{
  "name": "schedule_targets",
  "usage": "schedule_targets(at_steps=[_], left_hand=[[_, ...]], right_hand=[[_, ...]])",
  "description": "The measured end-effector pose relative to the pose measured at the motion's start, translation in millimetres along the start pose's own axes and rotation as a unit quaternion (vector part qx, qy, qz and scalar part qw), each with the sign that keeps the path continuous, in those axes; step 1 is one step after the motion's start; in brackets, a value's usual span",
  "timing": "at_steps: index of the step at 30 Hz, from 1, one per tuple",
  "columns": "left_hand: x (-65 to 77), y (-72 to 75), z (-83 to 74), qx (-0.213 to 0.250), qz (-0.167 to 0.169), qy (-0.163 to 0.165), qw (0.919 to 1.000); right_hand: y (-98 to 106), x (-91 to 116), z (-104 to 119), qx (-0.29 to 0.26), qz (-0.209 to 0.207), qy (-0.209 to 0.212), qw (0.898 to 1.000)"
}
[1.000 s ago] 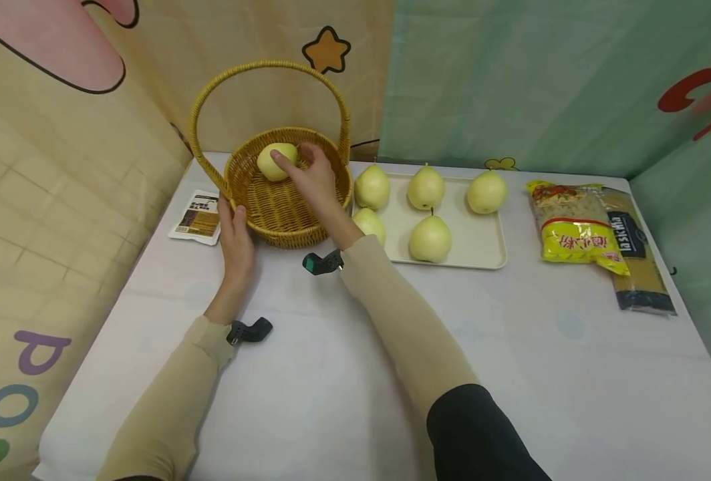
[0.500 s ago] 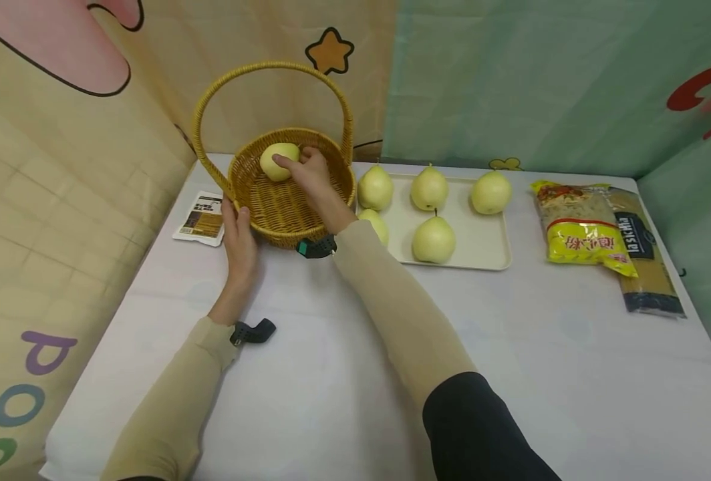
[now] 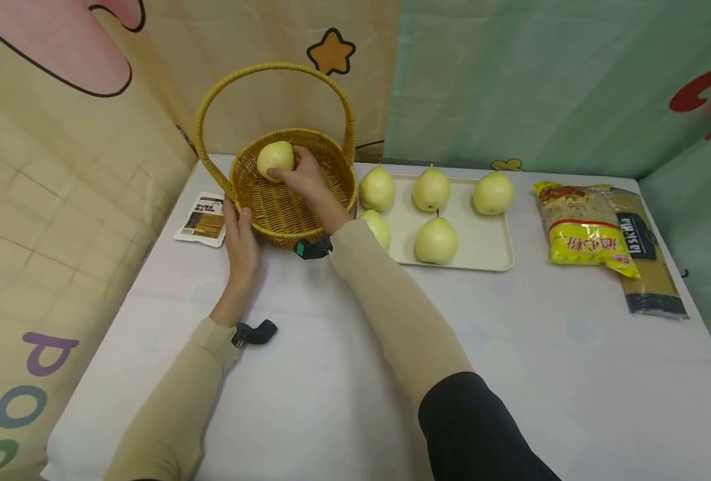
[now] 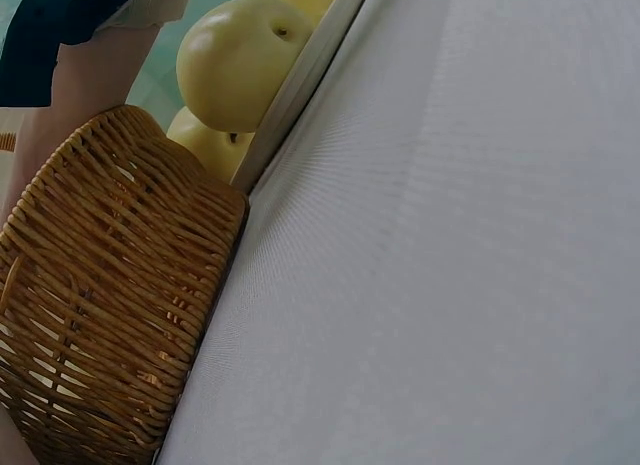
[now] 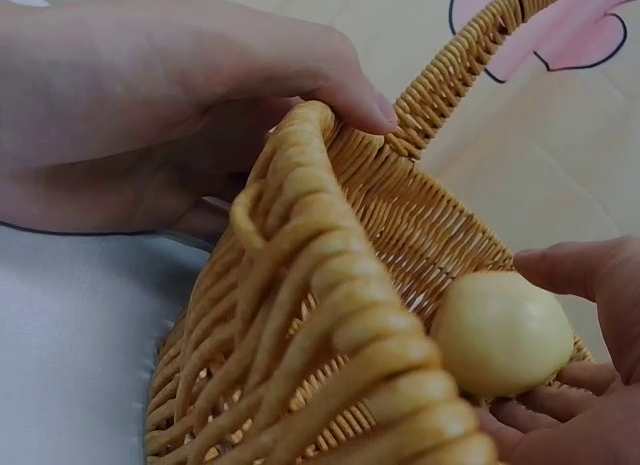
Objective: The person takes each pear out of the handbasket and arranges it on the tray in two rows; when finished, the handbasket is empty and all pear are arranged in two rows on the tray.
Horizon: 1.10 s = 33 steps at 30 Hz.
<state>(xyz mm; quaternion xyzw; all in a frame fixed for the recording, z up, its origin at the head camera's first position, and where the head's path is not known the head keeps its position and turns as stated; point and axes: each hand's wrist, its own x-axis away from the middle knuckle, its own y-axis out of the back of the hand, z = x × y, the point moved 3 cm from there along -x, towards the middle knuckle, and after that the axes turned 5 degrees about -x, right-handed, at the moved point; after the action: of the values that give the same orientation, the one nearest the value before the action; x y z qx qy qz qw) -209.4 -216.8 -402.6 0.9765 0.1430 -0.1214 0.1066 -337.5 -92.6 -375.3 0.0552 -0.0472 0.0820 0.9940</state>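
Observation:
A yellow wicker basket [image 3: 277, 212] with a tall hoop handle stands at the back left of the table. My left hand [image 3: 242, 244] grips its left side; in the right wrist view the thumb of that left hand [image 5: 230, 80] lies over the rim while its other fingers stay outside. Inside the basket, toward the back left, is one pale yellow-green pear [image 3: 273, 157]. My right hand [image 3: 309, 179] reaches in over the front right rim and holds this pear, thumb on the near side and fingers on the far side. The right wrist view shows the fingers partly beneath the pear [image 5: 500, 335].
Right of the basket, a cream tray [image 3: 482, 244] bears several more pears [image 3: 436, 240]. A flat white-and-brown packet [image 3: 202, 219] lies left of the basket. At the far right, a yellow noodle bag [image 3: 587, 230] overlaps a dark-labelled pasta pack [image 3: 650, 267]. Curtains hang close behind the table.
The pear has turned in the basket and shifted slightly left, its stem end no longer showing to the right. My right hand's fingers have closed in around it. The left hand keeps its place.

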Motion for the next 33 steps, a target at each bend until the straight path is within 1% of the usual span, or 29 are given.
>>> schedule_targets(at_steps=[6,10,14,17,23,26,28,33], left_hand=[[0.0,0.4,1.2,-0.001,0.004,0.005,1.0000],[-0.8,0.2,4.4,0.005,0.004,0.007,1.0000],[-1.4,-0.4,5.9,0.003,0.001,0.006,1.0000],[-1.8,-0.9,6.8,0.001,0.001,0.009,1.0000],[-2.7,-1.3,8.6,0.000,-0.002,0.016,0.9999],[-2.7,-1.3,8.2,0.004,-0.003,0.017,0.9998],[-2.6,-1.1,7.6,0.006,-0.005,0.017,0.9998],[-2.7,-0.8,6.3,0.007,-0.007,0.016,0.9998]], right_hand=[[-7.3,-0.4,-1.2,0.037,0.065,0.012,0.997],[-10.7,-0.3,-1.4,0.071,0.100,0.039,0.992],[-10.9,1.0,-0.4,0.100,0.115,0.072,0.986],[-10.4,1.8,0.0,0.112,0.123,0.083,0.983],[-12.4,5.0,0.5,0.136,0.158,0.106,0.972],[-14.1,5.9,0.8,0.142,0.164,0.110,0.970],[-15.8,6.0,0.9,0.167,0.165,0.111,0.966],[-19.9,4.9,-1.0,0.245,0.167,0.113,0.948]])
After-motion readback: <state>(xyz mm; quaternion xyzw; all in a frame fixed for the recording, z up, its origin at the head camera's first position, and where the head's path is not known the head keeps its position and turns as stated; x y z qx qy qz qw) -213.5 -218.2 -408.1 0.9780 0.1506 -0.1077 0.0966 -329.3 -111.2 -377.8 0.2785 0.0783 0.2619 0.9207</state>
